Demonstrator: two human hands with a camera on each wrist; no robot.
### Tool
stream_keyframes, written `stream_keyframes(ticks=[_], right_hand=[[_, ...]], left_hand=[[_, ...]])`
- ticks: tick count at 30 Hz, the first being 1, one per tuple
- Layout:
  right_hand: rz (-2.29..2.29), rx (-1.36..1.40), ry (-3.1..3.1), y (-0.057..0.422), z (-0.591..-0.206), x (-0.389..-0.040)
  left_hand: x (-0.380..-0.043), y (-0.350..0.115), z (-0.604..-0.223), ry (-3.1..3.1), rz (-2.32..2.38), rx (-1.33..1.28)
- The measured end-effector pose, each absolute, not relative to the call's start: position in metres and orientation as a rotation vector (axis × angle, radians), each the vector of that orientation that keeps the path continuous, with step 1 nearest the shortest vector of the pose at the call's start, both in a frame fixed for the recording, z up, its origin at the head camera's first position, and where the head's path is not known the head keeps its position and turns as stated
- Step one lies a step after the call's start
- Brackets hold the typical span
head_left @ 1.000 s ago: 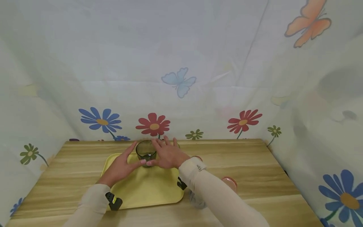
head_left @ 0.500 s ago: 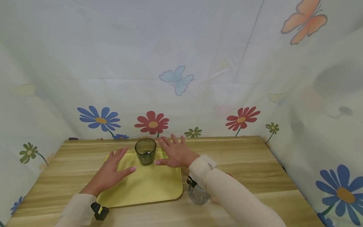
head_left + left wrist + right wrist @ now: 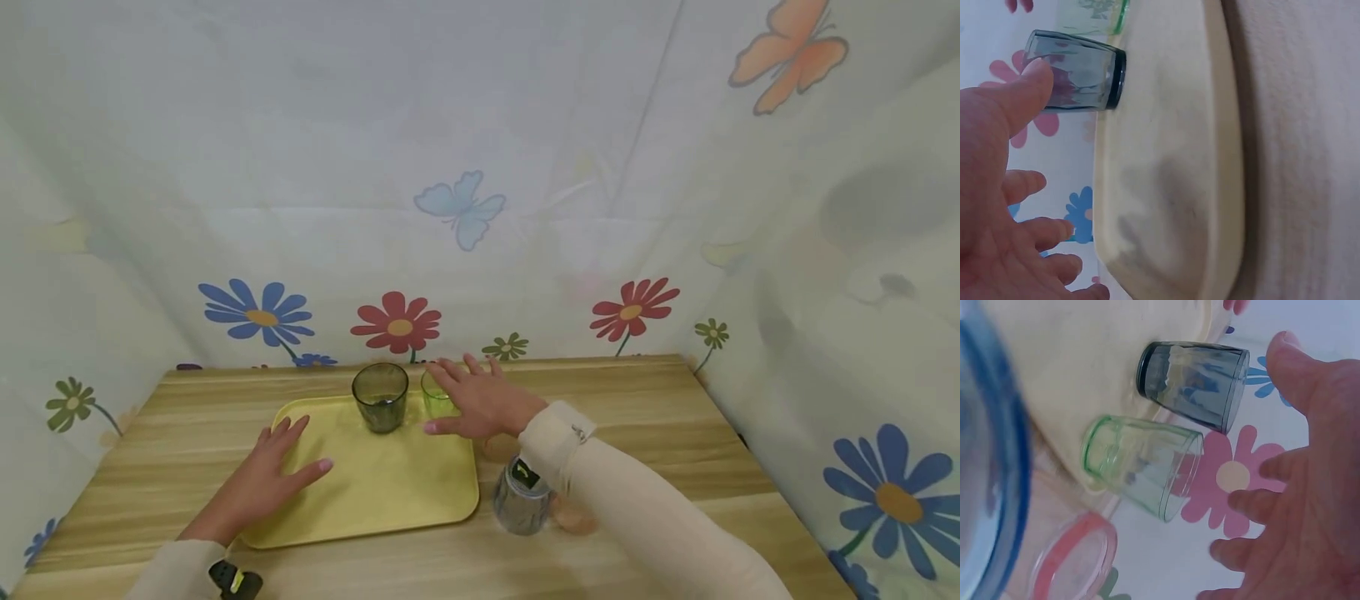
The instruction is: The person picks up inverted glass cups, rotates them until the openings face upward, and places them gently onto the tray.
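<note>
Two bare hands, spread apart above a yellow tray (image 3: 375,487) on a wood-grained table (image 3: 645,433). Left hand (image 3: 266,471): reaching in from the near left, over the tray's left side; fingers extended and parted, thumb held well away from them and pointing inward to the right. The hand is wide open and has hold of nothing. Right hand (image 3: 487,404): forearm crossing from the near right in a pale sleeve (image 3: 637,500), palm lowered, fingers fanned toward the back wall, thumb stretched to the left. This grip too is fully spread and carries nothing.

A dark grey glass (image 3: 381,400) stands upright at the tray's far edge, between the two hands and apart from both; in the left wrist view the thumb merely overlaps it in the line of sight. A green glass (image 3: 1141,459) stands upright just to its right, at the tray's far right corner. From the head view the right hand partly covers this glass, while the right wrist view shows the fingertips near its rim with a gap between. Off the tray, beneath the right forearm, a clear glass (image 3: 521,510) stands beside a pinkish glass (image 3: 573,515), the latter partly hidden by the sleeve.
</note>
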State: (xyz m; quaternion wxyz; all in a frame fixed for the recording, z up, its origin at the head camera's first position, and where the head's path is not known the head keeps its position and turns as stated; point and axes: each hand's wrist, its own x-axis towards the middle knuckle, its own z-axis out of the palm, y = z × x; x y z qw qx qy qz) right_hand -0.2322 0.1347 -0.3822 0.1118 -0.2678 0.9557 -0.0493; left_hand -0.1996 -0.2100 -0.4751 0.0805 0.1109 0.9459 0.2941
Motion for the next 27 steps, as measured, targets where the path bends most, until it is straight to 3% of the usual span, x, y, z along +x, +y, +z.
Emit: stream_keyframes(ticks=[13, 27], right_hand=[[-0.100, -0.710, 2.711, 0.172, -0.378, -0.228], [-0.086, -0.704, 2.650, 0.198, -0.386, -0.227]], left_hand=[[-0.184, -0.232, -0.485, 2.808, 0.824, 0.245], [-0.190, -0.254, -0.490, 2.891, 0.708, 0.345]])
